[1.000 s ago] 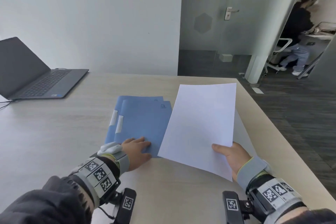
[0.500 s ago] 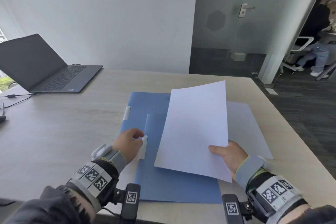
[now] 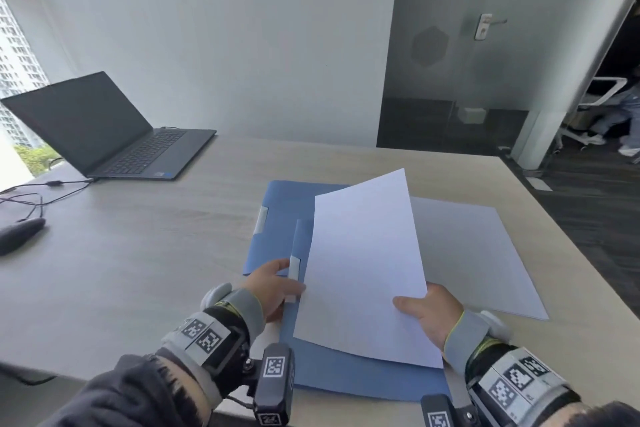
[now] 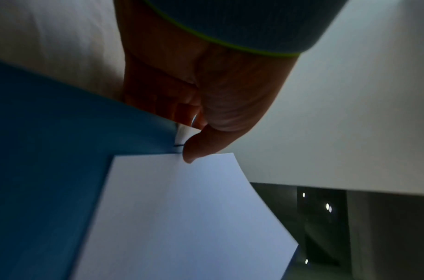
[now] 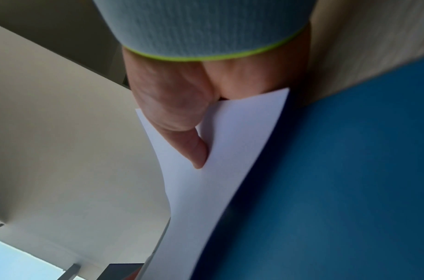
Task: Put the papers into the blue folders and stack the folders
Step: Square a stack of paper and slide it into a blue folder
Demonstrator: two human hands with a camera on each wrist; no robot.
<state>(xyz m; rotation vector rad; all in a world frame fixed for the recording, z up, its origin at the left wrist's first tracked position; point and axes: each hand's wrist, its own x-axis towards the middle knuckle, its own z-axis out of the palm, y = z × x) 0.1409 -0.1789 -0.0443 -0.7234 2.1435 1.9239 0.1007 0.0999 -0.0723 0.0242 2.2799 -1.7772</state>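
A white sheet of paper (image 3: 363,270) hangs tilted above the near blue folder (image 3: 346,378). My right hand (image 3: 427,314) pinches its lower right corner, thumb on top; the right wrist view shows the thumb pressing the paper (image 5: 220,170) over the folder (image 5: 338,189). My left hand (image 3: 277,282) grips the near folder's left edge by its white tab, thumb and fingers curled on the folder (image 4: 50,151) beside the paper (image 4: 182,217). A second blue folder (image 3: 284,215) lies farther back, partly under the first. Another white sheet (image 3: 478,253) lies flat to the right.
An open laptop (image 3: 104,135) sits at the far left of the wooden table (image 3: 156,253), with cables (image 3: 34,191) and a dark mouse (image 3: 20,236) near the left edge. The table's right edge runs close to the flat sheet. A person's legs (image 3: 623,121) show beyond the glass door.
My left hand has pulled one folder off the other and toward me. My right hand has carried the sheet left, over that folder.
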